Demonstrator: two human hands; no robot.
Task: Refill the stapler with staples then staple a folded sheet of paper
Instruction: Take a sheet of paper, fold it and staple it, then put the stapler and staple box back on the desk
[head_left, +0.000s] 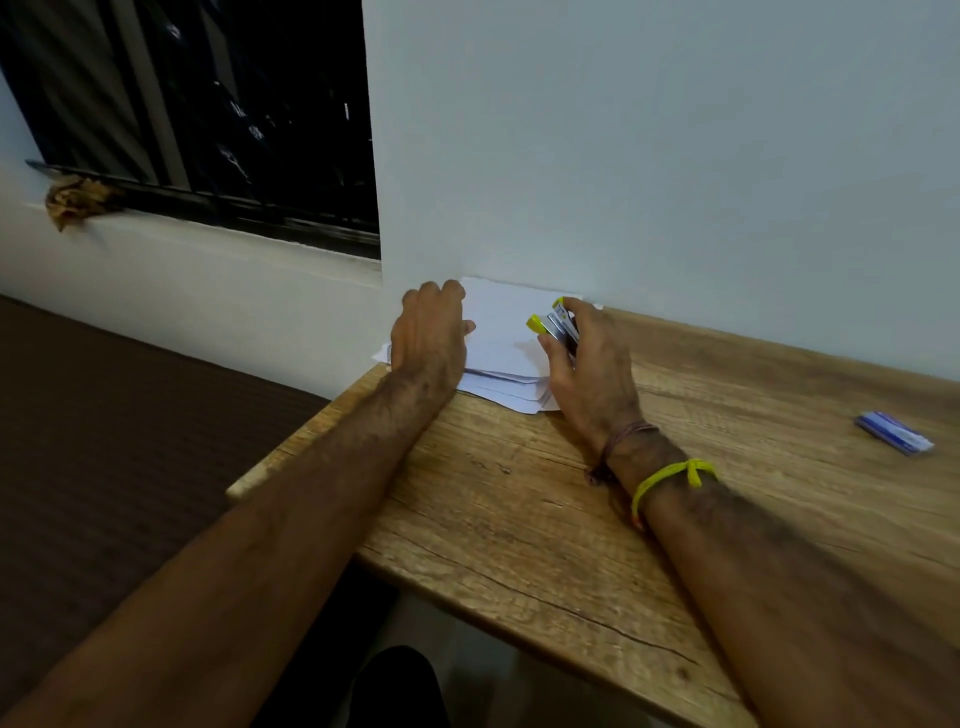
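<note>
A stack of white paper sheets (501, 338) lies at the far left corner of the wooden table (519, 509), against the wall. My left hand (428, 332) rests on the stack's left side, fingers curled over the paper's far edge. My right hand (587, 374) grips a small yellow and silver stapler (553, 325) just above the stack's right side. The stapler's yellow ends stick out past my fingers. A blue and white staple box (893, 433) lies on the table at the far right, apart from both hands.
A white wall runs right behind the table. A dark window (208, 114) with a ledge is at the upper left, with a brown crumpled object (78, 200) on the sill. The table's left edge drops off to a dark floor (104, 441).
</note>
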